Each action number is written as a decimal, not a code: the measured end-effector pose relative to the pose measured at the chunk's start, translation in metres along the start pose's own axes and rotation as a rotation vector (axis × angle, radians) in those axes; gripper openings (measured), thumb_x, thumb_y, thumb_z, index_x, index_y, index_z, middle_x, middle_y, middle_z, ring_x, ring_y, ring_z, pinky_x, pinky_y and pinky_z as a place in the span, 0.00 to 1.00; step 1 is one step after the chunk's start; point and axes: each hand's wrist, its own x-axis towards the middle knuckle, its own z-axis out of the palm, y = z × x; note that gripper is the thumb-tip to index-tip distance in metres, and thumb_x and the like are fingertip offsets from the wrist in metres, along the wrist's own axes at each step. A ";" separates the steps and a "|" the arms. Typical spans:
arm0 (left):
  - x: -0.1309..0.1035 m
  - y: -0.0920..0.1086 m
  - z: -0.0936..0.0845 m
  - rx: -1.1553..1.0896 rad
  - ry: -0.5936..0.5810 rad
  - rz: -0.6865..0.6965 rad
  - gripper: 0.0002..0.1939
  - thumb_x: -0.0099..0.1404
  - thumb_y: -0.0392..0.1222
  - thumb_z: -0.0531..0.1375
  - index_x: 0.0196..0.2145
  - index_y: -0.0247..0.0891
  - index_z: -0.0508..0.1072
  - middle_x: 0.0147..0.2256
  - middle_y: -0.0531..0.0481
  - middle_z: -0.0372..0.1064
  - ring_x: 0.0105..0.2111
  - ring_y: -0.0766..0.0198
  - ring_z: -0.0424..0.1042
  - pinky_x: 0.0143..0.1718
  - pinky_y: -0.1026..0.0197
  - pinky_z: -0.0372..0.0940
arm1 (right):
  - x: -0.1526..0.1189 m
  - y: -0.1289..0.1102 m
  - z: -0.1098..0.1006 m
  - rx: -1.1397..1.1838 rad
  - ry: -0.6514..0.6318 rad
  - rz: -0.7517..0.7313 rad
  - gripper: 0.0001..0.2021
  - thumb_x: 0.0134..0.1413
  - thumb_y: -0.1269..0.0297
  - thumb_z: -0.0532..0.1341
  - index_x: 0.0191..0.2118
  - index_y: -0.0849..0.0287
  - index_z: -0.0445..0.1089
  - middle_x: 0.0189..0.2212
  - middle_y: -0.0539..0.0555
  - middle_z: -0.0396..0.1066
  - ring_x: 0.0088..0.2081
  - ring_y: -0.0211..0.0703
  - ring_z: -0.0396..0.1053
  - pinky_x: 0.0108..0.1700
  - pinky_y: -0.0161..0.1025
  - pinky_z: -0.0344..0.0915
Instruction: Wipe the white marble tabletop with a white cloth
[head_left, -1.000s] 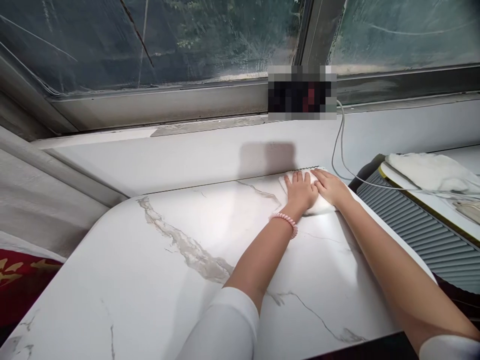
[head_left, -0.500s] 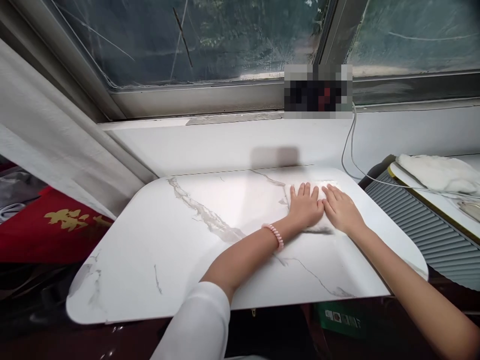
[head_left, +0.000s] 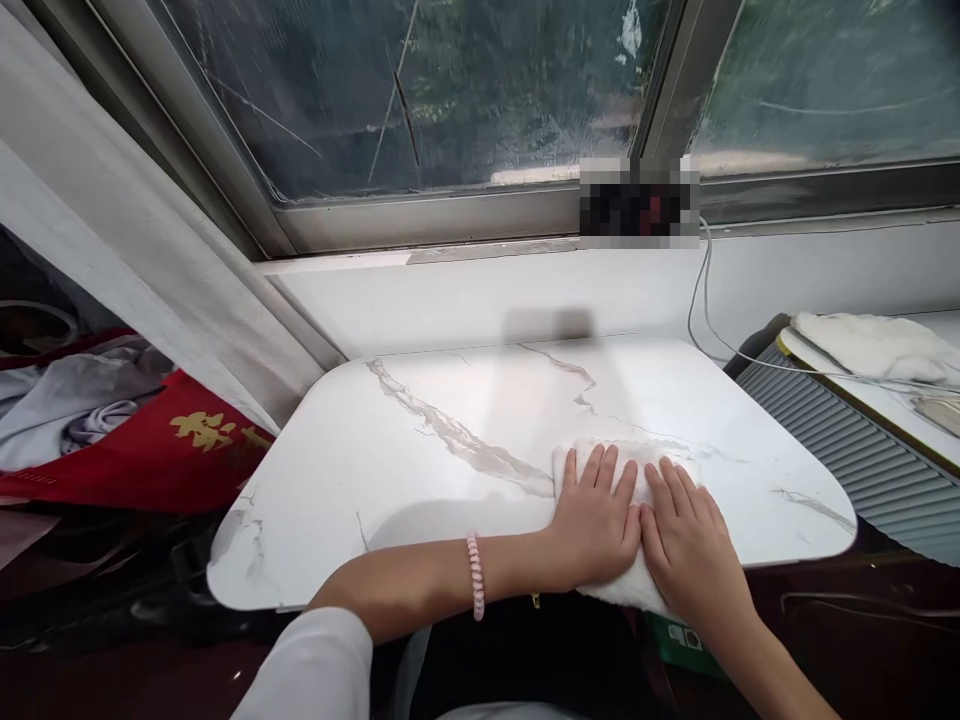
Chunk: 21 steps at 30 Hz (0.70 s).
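Note:
A white cloth (head_left: 634, 588) lies flat on the marbled white tabletop (head_left: 300, 480), reaching to its front edge. My left hand (head_left: 597, 520) presses on the cloth's left part with fingers spread, a pink coiled band (head_left: 476, 577) on that wrist. Right beside it, my right hand (head_left: 688, 535) rests palm down on the cloth's right part, fingers stretched out. The two thumbs nearly touch. Under the palms the cloth is hidden.
A window (head_left: 480, 100) and a white ledge run behind the table. On the left hang a pale curtain (head_left: 165, 220) and a red cloth (head_left: 202, 440) with gold lettering. A ribbed grey unit (head_left: 802, 430) stands right, near a white cable (head_left: 739, 352).
Both hands and the cloth have slid from the back right of the tabletop toward its front edge. The camera view has shifted slightly to the left.

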 end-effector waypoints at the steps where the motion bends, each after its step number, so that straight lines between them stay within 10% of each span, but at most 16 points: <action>1: -0.001 -0.002 0.000 -0.001 -0.002 0.005 0.27 0.74 0.46 0.40 0.66 0.34 0.52 0.67 0.38 0.47 0.67 0.49 0.45 0.65 0.37 0.44 | 0.001 -0.002 0.002 -0.005 -0.002 -0.006 0.26 0.64 0.64 0.43 0.64 0.69 0.57 0.61 0.68 0.61 0.64 0.58 0.55 0.62 0.56 0.55; 9: 0.053 -0.049 -0.003 -0.066 -0.070 -0.167 0.27 0.73 0.45 0.41 0.66 0.38 0.53 0.68 0.42 0.45 0.68 0.53 0.43 0.66 0.38 0.38 | 0.084 -0.002 0.031 0.025 -0.120 -0.012 0.25 0.63 0.66 0.43 0.60 0.67 0.63 0.61 0.64 0.62 0.63 0.55 0.56 0.62 0.53 0.55; 21: 0.149 -0.163 -0.009 -0.017 0.140 -0.360 0.23 0.73 0.42 0.41 0.60 0.42 0.62 0.64 0.47 0.56 0.64 0.60 0.52 0.66 0.43 0.43 | 0.238 -0.029 0.099 0.199 -0.098 -0.011 0.23 0.60 0.67 0.45 0.57 0.63 0.65 0.59 0.62 0.65 0.61 0.54 0.59 0.60 0.51 0.54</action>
